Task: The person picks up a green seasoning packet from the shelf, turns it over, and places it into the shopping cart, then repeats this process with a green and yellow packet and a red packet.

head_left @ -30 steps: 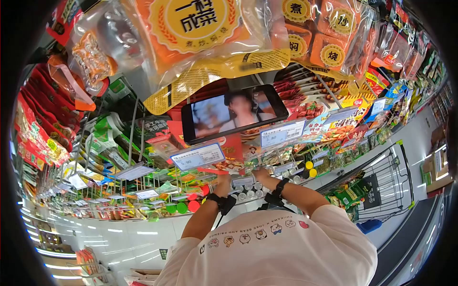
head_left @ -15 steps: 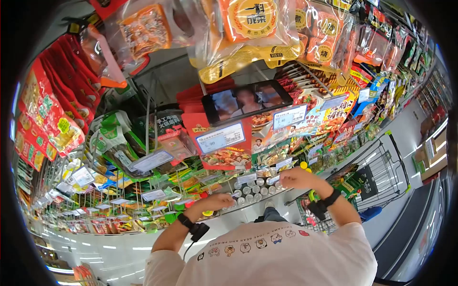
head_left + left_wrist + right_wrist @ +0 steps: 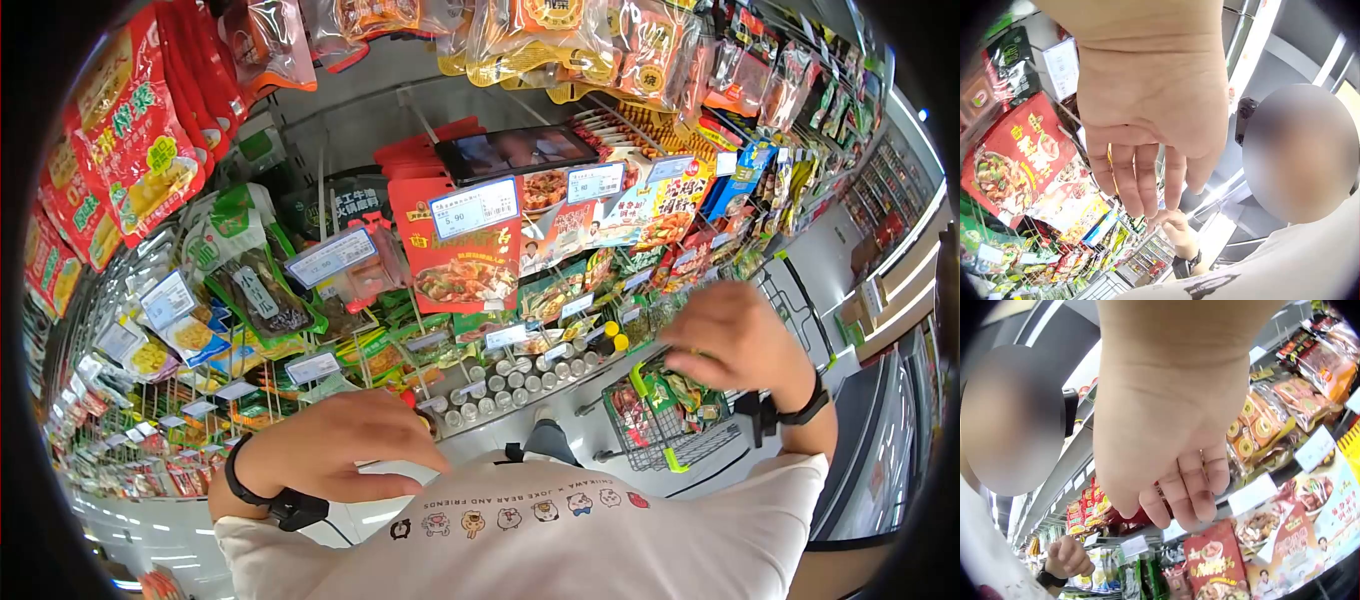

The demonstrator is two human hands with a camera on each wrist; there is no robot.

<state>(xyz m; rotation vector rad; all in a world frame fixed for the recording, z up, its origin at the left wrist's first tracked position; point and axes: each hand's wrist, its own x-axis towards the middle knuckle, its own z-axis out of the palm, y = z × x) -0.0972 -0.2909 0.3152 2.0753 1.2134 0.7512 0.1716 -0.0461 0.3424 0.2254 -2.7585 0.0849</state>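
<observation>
- left hand (image 3: 335,442): lower left of the frame, fingers loosely extended, holding nothing
- right hand (image 3: 738,335): right of the frame, fingers loosely bent, grip also empty
- phone (image 3: 515,152): upper centre
- red packet (image 3: 463,265): centre, just below phone
- silver-topped containers (image 3: 515,382): bottom shelf, below centre
- shopping cart (image 3: 678,462): lower right, packets (image 3: 662,388) inside

A phone (image 3: 515,150) is set on the rack (image 3: 350,97), behind price tags (image 3: 474,208) at its front edge. Containers (image 3: 515,380) are lined up below; packets (image 3: 662,388) are carried in a cart (image 3: 677,461) to their right. Before the rack, left hand (image 3: 335,443) and right hand (image 3: 735,335) are held apart.
</observation>
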